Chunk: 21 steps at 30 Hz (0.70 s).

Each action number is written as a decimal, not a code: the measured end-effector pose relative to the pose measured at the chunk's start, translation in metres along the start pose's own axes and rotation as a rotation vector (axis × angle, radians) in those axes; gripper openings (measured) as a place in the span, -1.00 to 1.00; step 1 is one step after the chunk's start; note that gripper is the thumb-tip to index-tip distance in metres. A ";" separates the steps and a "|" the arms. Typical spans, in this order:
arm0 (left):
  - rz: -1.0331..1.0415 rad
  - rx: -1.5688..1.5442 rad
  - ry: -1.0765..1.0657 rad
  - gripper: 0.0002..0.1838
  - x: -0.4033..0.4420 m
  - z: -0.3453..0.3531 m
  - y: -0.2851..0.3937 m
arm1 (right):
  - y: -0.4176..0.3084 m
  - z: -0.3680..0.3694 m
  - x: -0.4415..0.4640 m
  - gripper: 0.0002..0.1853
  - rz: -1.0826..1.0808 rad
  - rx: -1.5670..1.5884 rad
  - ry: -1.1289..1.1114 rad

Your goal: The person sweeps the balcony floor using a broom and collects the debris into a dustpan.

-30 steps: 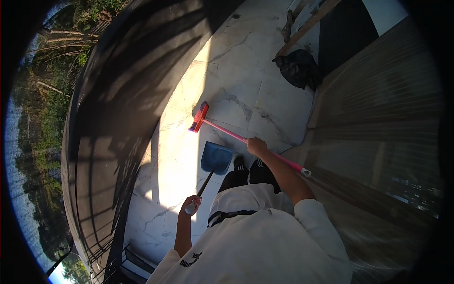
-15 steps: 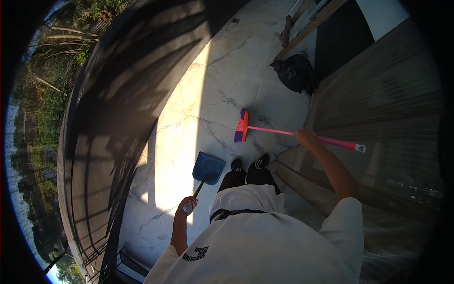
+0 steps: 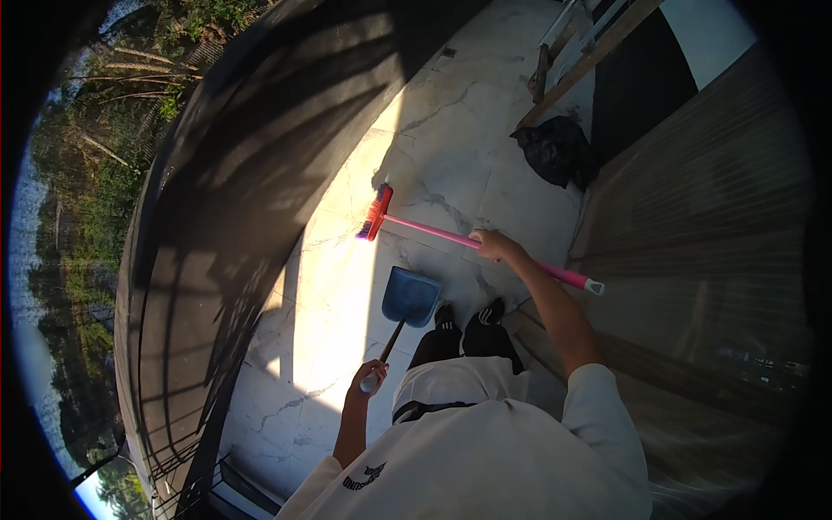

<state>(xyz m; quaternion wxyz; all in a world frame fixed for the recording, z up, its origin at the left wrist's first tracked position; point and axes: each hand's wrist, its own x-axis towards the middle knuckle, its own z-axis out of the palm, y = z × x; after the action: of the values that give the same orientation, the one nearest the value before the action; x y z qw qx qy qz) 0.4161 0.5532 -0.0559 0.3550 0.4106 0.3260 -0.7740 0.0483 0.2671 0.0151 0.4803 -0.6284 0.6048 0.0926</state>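
My right hand (image 3: 496, 246) is wrapped round the pink handle of a broom (image 3: 433, 230). The broom's red head with purple bristles reaches the edge of the sunlit strip on the floor, ahead and to the left of my feet. In my left hand (image 3: 370, 375) is the handle of a blue dustpan (image 3: 411, 296), closed in my fingers near its grey end. The dustpan's pan lies just in front of my shoes, below the broom head in the view and apart from it. I cannot make out any dirt in the pan.
White marble-look tiles (image 3: 451, 130) cover the floor. A dark curved wall (image 3: 217, 199) runs along the left, with trees beyond it. At the upper right a black plastic bag (image 3: 557, 152) sits beside a wooden-legged frame (image 3: 589, 65). A sheer curtain (image 3: 693, 217) hangs on the right.
My right hand has swung the broom leftward, bringing its head from the shaded tiles to the sunlit strip. The dustpan has shifted slightly right and up in the view, as has the scene.
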 end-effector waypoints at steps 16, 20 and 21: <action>0.052 0.072 0.015 -0.89 0.008 0.018 -0.009 | 0.047 0.009 0.005 -0.58 0.161 -0.274 0.081; 0.018 0.161 0.008 -0.86 0.034 0.014 0.007 | 0.095 -0.047 -0.045 -0.57 0.243 -0.420 0.085; 0.000 0.129 -0.006 -0.85 0.037 0.018 0.009 | 0.102 -0.056 -0.058 -0.57 0.233 -0.443 0.114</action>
<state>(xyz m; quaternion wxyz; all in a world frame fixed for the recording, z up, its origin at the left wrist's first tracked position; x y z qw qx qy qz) 0.4006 0.5237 -0.0816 0.3288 0.4302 0.2743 -0.7947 -0.0794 0.2854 0.0346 0.2823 -0.6485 0.6643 0.2420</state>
